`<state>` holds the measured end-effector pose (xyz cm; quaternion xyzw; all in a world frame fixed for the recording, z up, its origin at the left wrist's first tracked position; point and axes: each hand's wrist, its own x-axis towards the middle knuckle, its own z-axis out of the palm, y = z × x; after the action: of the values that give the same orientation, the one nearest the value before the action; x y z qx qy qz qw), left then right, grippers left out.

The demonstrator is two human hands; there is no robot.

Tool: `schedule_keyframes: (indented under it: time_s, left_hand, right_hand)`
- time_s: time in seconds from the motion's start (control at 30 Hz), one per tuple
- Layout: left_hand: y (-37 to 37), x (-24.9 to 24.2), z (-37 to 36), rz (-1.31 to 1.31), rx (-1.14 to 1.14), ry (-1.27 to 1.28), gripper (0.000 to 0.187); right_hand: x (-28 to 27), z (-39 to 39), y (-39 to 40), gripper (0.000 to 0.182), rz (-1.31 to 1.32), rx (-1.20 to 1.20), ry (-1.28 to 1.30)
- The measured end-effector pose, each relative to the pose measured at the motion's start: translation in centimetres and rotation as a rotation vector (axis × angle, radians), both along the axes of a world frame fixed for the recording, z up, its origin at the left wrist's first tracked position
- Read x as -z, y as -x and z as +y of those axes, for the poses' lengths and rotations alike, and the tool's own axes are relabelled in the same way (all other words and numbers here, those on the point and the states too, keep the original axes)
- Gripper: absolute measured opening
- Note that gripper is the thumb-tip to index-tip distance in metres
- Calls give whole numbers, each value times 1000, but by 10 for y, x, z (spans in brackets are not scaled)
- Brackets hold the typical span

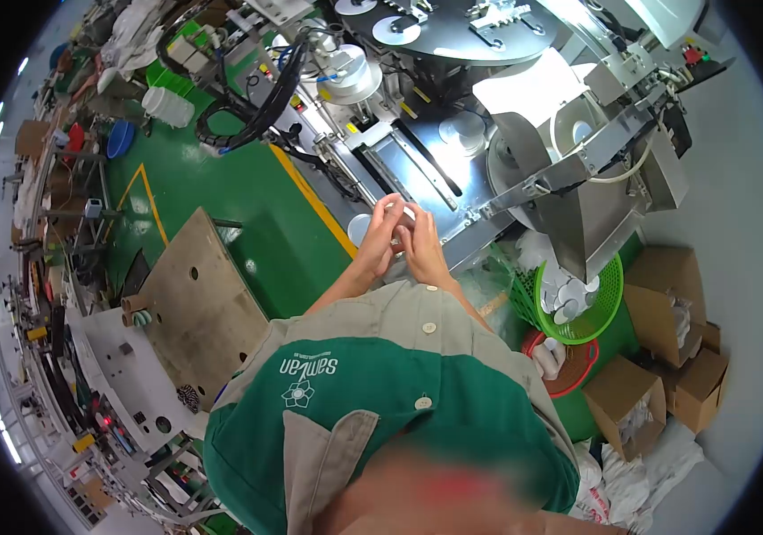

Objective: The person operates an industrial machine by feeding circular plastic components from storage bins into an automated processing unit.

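My left hand (380,239) and my right hand (423,246) are cupped toward each other at the near edge of a metal machine bed (463,239). Their fingers are closed around a small whitish piece (409,214), mostly hidden by the fingers, so its exact kind does not show. Just left of my left hand lies a white disc (359,229). Beyond my fingers, a slotted metal track (412,169) runs along the machine. A stack of clear or white round pieces (462,132) stands farther back on the bed.
A dark round turntable (461,40) carries white discs at the back. Metal guards (569,209) rise on the right. A green basket (611,303) with white discs, a red basket (585,367) and cardboard boxes (624,401) stand below right. A wooden board (189,299) is left.
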<state>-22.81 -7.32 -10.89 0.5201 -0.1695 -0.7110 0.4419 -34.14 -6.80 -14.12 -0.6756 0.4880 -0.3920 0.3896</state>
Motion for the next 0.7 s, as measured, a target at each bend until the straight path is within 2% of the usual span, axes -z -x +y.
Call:
schedule_keyframes:
  time_s: [0.07, 0.13, 0.17, 0.23, 0.27, 0.33, 0.47, 0.57, 0.63, 0.67, 0.7]
  left_hand:
    - [-5, 10, 3, -93, -39, 18, 41]
    - [-2, 14, 11, -65, -139, 21, 33]
    - [0, 5, 15, -46, -161, 50, 31]
    - [-14, 15, 24, -24, -109, 145, 40]
    - [-26, 17, 29, -199, -27, 175, 38]
    - [-41, 24, 36, -322, -23, 207, 28]
    - [-54, 26, 49, -655, -58, 287, 28]
    - [-64, 45, 55, -864, -171, 284, 23]
    - [-76, 53, 55, -979, -191, 289, 24]
    - [-81, 52, 54, -1011, -195, 249, 25]
    - [-89, 57, 55, -1046, -152, 254, 26]
  right_hand:
    - [0, 9, -7, 41, 41, -10, 26]
    - [1, 10, -8, 38, 6, 0, 59]
    - [0, 9, -6, 36, -38, 37, -34]
    - [0, 4, 1, 32, -68, 120, -180]
    - [0, 1, 5, 31, -112, 86, -241]
    - [2, 0, 2, 31, -211, 45, -315]
    - [8, -2, -14, 31, -137, -33, -446]
    - [23, -4, -38, 30, -64, -34, -454]
    - [30, -4, -55, 32, -35, -36, -425]
    - [43, -4, -65, 27, -74, -21, -389]
    - [58, -4, -71, 27, 19, -30, -339]
